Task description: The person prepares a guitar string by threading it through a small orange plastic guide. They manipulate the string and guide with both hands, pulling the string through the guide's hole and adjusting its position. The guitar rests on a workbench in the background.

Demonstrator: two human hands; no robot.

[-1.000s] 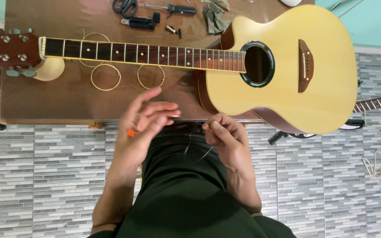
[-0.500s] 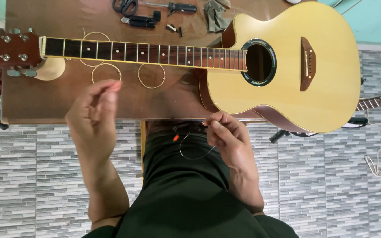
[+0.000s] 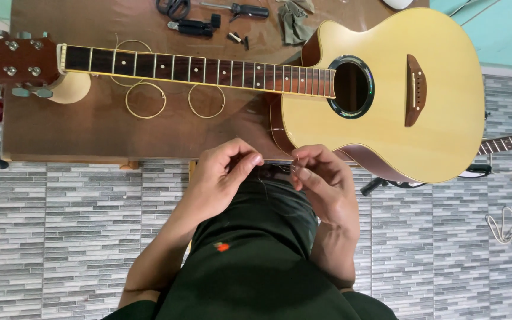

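Left hand [image 3: 220,178] and right hand [image 3: 321,181] pinch ends of thin steel guitar string [image 3: 277,168], taut between fingertips above lap, at edge of brown wooden table [image 3: 90,133]. Beyond: stringless pale acoustic guitar [image 3: 398,112], coiled brass strings [image 3: 146,99].

Head-worn view, straight down, close over table [image 3: 90,136]
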